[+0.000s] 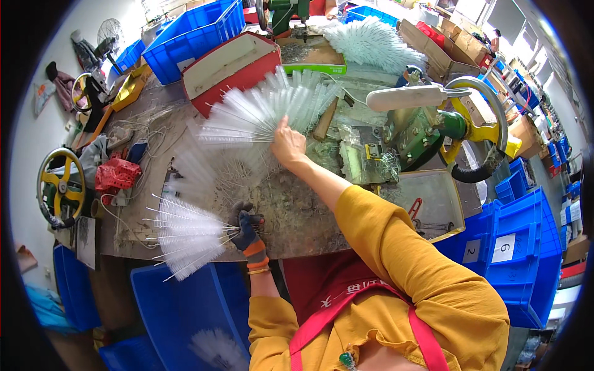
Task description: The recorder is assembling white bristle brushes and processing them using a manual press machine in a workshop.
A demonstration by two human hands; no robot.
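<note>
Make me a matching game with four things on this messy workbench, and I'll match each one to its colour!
Things:
1. glove on the left hand
2. tray at the back of the bench
3. bin below the left hand
4. wheel at the far left

Colours:
A. blue
B. yellow
C. dark with an orange cuff
D. red outside, pale inside

Pairs: 1-C, 2-D, 3-A, 4-B
</note>
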